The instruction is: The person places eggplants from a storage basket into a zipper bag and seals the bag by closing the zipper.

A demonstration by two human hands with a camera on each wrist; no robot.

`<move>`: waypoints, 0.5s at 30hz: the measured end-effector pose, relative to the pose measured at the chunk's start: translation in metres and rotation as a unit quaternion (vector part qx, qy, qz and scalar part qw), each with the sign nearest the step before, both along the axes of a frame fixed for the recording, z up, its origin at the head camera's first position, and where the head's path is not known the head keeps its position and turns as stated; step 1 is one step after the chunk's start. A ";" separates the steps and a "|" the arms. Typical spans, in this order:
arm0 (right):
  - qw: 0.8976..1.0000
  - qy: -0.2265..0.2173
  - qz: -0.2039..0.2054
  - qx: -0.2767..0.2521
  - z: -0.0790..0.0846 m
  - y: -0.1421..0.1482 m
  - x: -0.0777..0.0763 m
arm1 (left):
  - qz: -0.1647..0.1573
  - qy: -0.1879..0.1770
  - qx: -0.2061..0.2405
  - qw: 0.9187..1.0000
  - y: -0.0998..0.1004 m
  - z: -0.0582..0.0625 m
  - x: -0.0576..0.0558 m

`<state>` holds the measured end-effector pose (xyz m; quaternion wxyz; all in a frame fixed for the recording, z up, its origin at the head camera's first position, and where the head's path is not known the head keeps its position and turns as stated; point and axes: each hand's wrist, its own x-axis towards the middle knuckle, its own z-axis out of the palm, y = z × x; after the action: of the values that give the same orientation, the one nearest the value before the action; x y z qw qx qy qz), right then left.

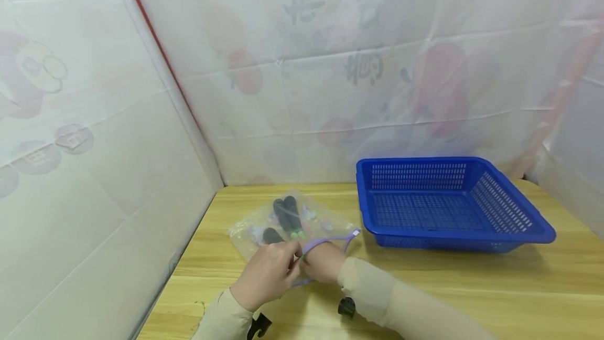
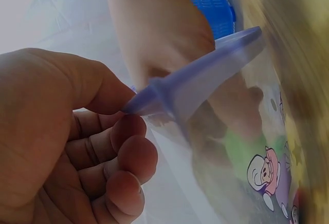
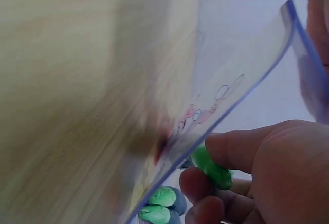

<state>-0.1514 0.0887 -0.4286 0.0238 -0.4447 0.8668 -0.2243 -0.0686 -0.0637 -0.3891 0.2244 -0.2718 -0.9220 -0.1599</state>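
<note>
A clear zip bag (image 1: 243, 229) with a purple rim and cartoon prints lies on the wooden table. My left hand (image 1: 270, 273) pinches its purple rim (image 2: 205, 72) between thumb and forefinger, with the mouth spread apart. Through the mouth reaches my right hand (image 1: 325, 262), its fingers inside the bag. Thumb and fingers there pinch the green end (image 3: 212, 170) of a dark, long eggplant (image 1: 272, 235). Two more eggplants (image 1: 287, 215), dark with green ends, lie side by side deeper in the bag.
A blue plastic basket (image 1: 443, 234) with slotted walls stands on the table (image 1: 424, 287) to the right of the bag. White printed sheeting (image 1: 302, 104) hangs behind the table and along its left side.
</note>
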 end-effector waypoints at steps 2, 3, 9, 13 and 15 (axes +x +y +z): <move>1.000 0.017 0.000 0.005 -0.002 -0.005 -0.003 | 0.000 0.006 -0.003 1.000 0.000 -0.001 0.000; 1.000 0.021 0.000 0.012 -0.003 -0.008 -0.004 | 0.000 0.009 -0.004 1.000 0.000 -0.001 0.000; 0.996 0.031 -0.012 0.088 -0.004 -0.019 -0.010 | -0.001 0.021 -0.006 1.000 0.001 -0.003 -0.001; 0.989 0.066 -0.021 0.128 -0.003 -0.026 -0.013 | -0.002 0.018 -0.006 1.000 0.002 -0.003 -0.001; 0.984 0.098 -0.035 0.143 -0.002 -0.030 -0.015 | -0.002 0.019 -0.007 1.000 0.002 -0.003 -0.002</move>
<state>-0.1668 0.0586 -0.4307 -0.0056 -0.4261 0.9031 -0.0540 -0.0702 -0.0616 -0.3923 0.2397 -0.2780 -0.9182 -0.1489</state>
